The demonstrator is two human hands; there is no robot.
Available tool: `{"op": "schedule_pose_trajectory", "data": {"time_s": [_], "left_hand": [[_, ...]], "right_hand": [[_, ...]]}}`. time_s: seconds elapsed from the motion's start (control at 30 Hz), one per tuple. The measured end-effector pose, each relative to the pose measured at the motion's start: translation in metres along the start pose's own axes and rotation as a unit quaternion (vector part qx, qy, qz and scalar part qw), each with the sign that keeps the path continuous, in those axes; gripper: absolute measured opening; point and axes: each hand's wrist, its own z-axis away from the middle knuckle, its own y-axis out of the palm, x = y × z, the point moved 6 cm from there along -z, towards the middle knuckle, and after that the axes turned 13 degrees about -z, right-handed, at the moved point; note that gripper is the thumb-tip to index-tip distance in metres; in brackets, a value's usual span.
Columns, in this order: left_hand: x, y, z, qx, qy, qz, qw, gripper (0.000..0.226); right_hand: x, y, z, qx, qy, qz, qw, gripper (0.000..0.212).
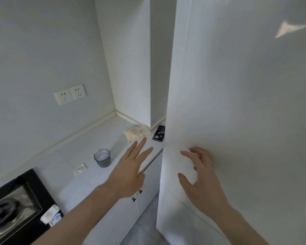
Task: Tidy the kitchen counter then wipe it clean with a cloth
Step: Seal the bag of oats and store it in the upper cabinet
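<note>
left hand [131,172] reaches open-fingered toward the soft, light plastic bag [135,133] on the worktop [78,152]; pinch its top edge, right hand [200,177] empty, fingers spread.

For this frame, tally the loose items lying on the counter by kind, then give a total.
Glass tumbler: 1
Clear bag of pale contents: 1
Small pale packet: 1
Dark phone: 1
White crumpled wrapper by the hob: 1
Total: 5
Neither the left hand nor the right hand holds anything.
</note>
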Motion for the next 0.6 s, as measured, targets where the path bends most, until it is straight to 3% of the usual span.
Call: {"op": "schedule_pose_trajectory", "data": {"time_s": [0.27,0.6], "left_hand": [[0.090,-0.004,0.118,0.041,-0.208,0.031,0.977,0.071],[0.165,-0.027,0.196,0.043,-0.317,0.061,0.945,0.069]], "right_hand": [[-0.001,0.080,-0.009,0.125,0.005,-0.066,0.990,0.058],[0.022,0.206,-0.013,0.238,0.019,-0.108,0.965,0.054]]}}
